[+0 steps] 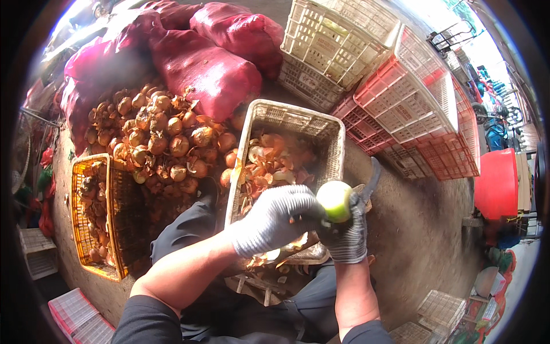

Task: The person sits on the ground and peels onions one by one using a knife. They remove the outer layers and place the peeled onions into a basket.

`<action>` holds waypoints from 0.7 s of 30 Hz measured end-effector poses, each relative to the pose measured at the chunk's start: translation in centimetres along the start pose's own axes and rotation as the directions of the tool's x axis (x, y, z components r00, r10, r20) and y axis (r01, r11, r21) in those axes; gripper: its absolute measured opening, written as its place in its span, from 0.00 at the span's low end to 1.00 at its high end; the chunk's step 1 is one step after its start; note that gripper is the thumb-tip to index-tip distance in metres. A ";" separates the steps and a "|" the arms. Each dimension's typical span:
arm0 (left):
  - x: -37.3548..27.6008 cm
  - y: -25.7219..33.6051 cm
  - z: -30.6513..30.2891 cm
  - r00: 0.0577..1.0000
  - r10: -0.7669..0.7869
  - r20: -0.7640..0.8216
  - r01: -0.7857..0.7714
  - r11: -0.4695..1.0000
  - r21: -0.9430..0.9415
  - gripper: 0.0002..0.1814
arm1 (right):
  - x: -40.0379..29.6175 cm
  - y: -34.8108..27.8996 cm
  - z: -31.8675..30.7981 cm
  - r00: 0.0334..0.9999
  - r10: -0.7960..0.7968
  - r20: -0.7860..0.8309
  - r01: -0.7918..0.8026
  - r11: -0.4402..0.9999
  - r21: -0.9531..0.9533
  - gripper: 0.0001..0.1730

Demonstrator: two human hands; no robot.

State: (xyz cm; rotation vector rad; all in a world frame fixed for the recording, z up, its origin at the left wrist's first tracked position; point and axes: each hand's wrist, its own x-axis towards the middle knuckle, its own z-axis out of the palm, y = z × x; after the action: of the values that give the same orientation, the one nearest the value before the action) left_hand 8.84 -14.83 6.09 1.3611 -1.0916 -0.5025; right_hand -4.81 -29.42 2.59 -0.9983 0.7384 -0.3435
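Note:
A peeled, pale green onion [335, 201] is held up at the fingers of my gloved right hand [347, 234], which also has a knife with a curved blade [373, 180] pointing up and away. My gloved left hand [279, 219] is beside the onion, its fingers curled; whether they touch it or pinch a bit of skin cannot be told. Both hands are over the near end of a dirty white plastic crate [339, 142], in which onion skins [275, 159] lie. Beyond the crate's left side is a heap of unpeeled onions [159, 139].
Pink mesh sacks [206, 64] lie behind the heap. A yellow crate [109, 215] with onions stands at left. White crates [335, 43] and red-and-white crates [408, 99] are stacked at the upper right. A red tub [496, 185] is at far right.

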 end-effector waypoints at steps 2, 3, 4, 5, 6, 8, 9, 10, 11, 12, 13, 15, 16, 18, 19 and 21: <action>-1.0 0.4 0.4 0.990 -0.031 0.141 0.037 0.998 -0.042 0.10 | -0.6 -0.5 0.9 1.000 -0.002 -0.002 0.003 0.990 0.140 0.26; -1.3 0.5 0.5 0.978 -0.047 0.204 0.063 0.996 -0.069 0.09 | -0.5 -0.6 1.2 0.997 0.077 0.018 -0.079 0.972 0.223 0.24; -1.3 0.9 0.2 0.969 -0.090 0.231 0.121 0.984 -0.128 0.08 | -0.5 -0.5 0.9 0.998 0.056 0.027 -0.059 0.990 0.127 0.25; -1.4 0.9 -0.1 0.963 -0.189 0.192 0.218 0.965 -0.144 0.06 | 0.3 0.9 -0.2 0.998 -0.047 0.035 0.048 0.999 -0.026 0.26; -1.2 0.6 -1.0 0.930 -0.353 0.104 0.366 0.916 -0.166 0.07 | 0.7 1.1 0.2 0.988 -0.150 0.044 0.155 0.972 -0.177 0.27; -0.1 0.3 -2.1 0.851 -0.509 -0.125 0.495 0.859 -0.131 0.11 | 0.3 -0.2 0.2 1.000 0.024 0.009 -0.024 1.000 -0.012 0.29; 0.0 0.2 -2.8 0.915 -0.359 -0.185 0.374 0.926 0.053 0.16 | 0.2 -0.1 0.3 0.999 -0.034 0.042 0.037 0.996 -0.084 0.29; 0.3 0.2 -2.6 0.953 -0.196 -0.233 0.239 0.955 0.175 0.22 | 0.0 0.1 0.3 0.993 -0.089 0.078 0.101 0.983 -0.154 0.29; 0.7 0.3 -2.1 0.965 -0.024 -0.260 0.104 0.948 0.299 0.28 | -0.1 0.0 0.5 0.986 -0.116 0.120 0.138 0.971 -0.193 0.29; 0.4 0.5 -1.6 0.985 -0.063 -0.162 0.108 0.952 0.287 0.35 | -0.3 0.0 0.7 0.977 -0.140 0.160 0.175 0.957 -0.231 0.28; 0.4 0.3 -0.6 0.988 -0.039 -0.151 0.082 0.955 0.286 0.33 | -0.4 -0.1 0.9 0.965 -0.168 0.200 0.218 0.940 -0.263 0.28; 0.3 -0.3 0.0 0.992 -0.102 -0.076 0.119 0.953 0.278 0.30 | -0.3 0.2 1.6 0.971 -0.106 0.212 0.164 0.947 -0.276 0.27; 0.1 -0.9 0.0 0.969 -0.213 -0.125 0.228 0.966 0.120 0.23 | -0.9 0.4 2.0 0.987 0.001 0.158 0.018 0.993 -0.117 0.25; 0.1 -1.9 -0.4 0.868 -0.494 -0.046 0.483 0.863 -0.150 0.13 | -1.0 1.1 2.0 0.979 -0.047 0.201 0.092 0.972 -0.219 0.23; 0.4 -2.0 -0.9 0.801 -0.597 0.046 0.588 0.771 -0.244 0.11 | -1.1 1.5 1.9 0.979 -0.071 0.193 0.127 0.947 -0.296 0.23; 0.5 -2.3 -1.3 0.783 -0.621 0.040 0.619 0.771 -0.150 0.09 | -2.0 1.4 1.5 0.979 -0.015 0.201 0.066 0.966 -0.250 0.27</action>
State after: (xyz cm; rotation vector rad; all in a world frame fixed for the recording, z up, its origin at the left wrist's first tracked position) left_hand 10.85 -15.00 4.34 1.5718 -0.5444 -1.0418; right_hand -5.28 -26.63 2.64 -1.2740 0.5905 -0.1823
